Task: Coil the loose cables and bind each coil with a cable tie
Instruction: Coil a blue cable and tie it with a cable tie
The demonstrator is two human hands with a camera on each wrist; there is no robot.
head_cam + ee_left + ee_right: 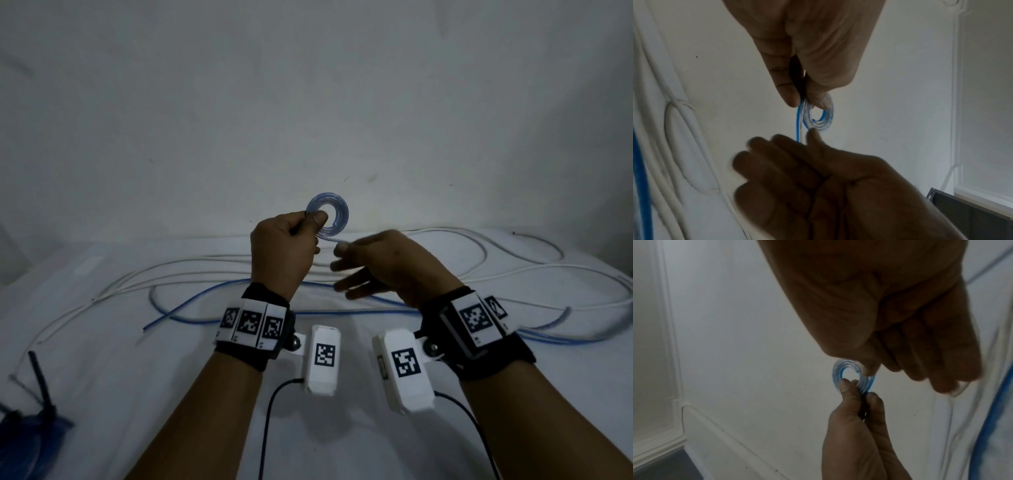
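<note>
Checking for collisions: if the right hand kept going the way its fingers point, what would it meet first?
Probably the left hand: the right hand points leftward at it, just below the small coil it pinches. Depth is unclear, so it might pass just in front.

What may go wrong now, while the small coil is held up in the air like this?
1. The left hand only pinches one edge of the blue-striped coil, and no tie binds it that I can see, so the turns may spring open.
2. The right hand feeds the free strand; the picture is blurred there, and a loose grip could let it slip.
</note>
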